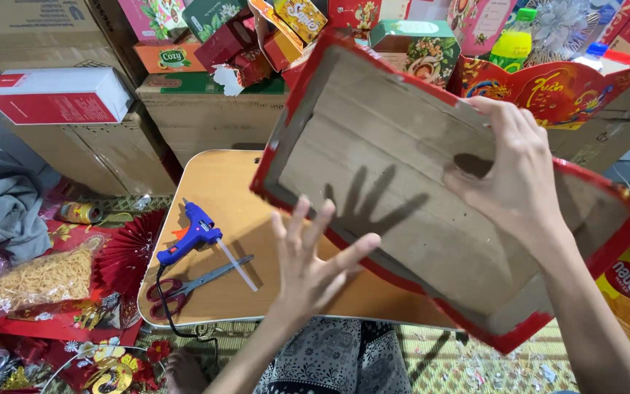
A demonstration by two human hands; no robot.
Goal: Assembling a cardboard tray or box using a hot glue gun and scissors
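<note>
Bare forearms, no sleeves, black-and-white patterned trousers (344, 361), bare foot (184, 372)

A blue glue gun (191, 235) lay on the left part of the wooden tabletop (216, 182), with red-handled scissors (187, 286) just near of it. Far left, a red and white box (58, 95) rested on brown cartons (103, 153). A green bottle (512, 41) stood far right among colourful gift boxes (413, 44).

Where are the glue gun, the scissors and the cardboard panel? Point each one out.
blue glue gun (192, 232), head view, on its body.
red-handled scissors (213, 276), head view, on the blades.
red-edged cardboard panel (388, 146), head view, on its bare brown face.
</note>
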